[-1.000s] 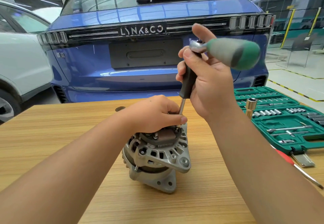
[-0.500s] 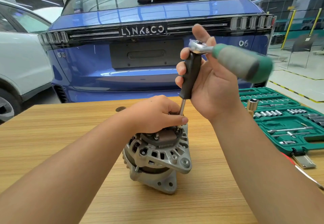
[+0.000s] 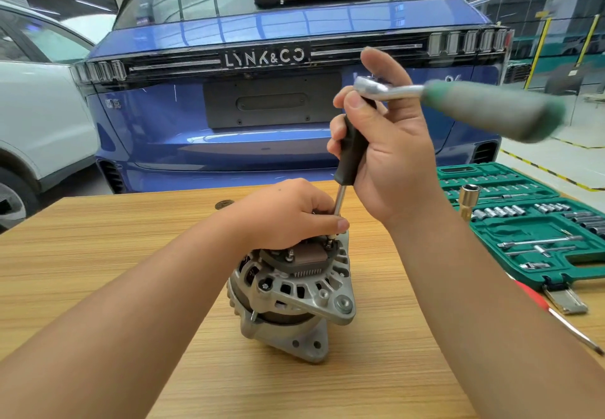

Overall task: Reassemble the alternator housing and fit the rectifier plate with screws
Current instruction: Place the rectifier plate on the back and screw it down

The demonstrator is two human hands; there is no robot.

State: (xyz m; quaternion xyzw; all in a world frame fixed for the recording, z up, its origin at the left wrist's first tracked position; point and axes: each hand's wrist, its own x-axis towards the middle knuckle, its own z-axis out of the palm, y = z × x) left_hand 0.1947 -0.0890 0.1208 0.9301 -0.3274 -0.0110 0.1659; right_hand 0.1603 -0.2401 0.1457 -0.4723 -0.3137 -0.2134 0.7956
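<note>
Fingers (image 3: 353, 104) of the right hand (image 3: 393, 156) curl round the black handle of an extension driver (image 3: 352, 153), thumb laid along its upper end. Driver stands nearly upright, tilted slightly toward the person at the top. Its steel shaft runs down to a screw (image 3: 330, 241) at the far right rim of the rectifier plate (image 3: 311, 256).

Ratchet wrench (image 3: 458, 101) sits on top of the driver, chrome head just above the thumb. Green-and-grey grip points right; it is blurred.

Left hand (image 3: 288, 215) rests on top of the alternator (image 3: 291, 294), fingers curled and pinching the shaft low down, just above the screw. Fingertips partly hidden behind the shaft.

Alternator stands on end on the wooden desk (image 3: 98, 271), near the middle, mounting lug toward the person. Rectifier plate lies on its upper face, dark with a brown block and a finned strip. One more screw or stud shows upright on the plate beside the left hand.

Right of the alternator: open green socket set case (image 3: 523, 228) with rows of sockets and bars. A brass-coloured socket (image 3: 468, 200) stands upright at its left edge. Red-handled screwdriver (image 3: 556, 317) lies on the desk just beside the case, partly behind the right forearm.

Small dark disc (image 3: 224, 204) lies on the desk beyond the left hand.

Beyond the desk: rear of a blue car (image 3: 262, 117), lettered LYNK&CO. White car (image 3: 39, 117) at far left.
</note>
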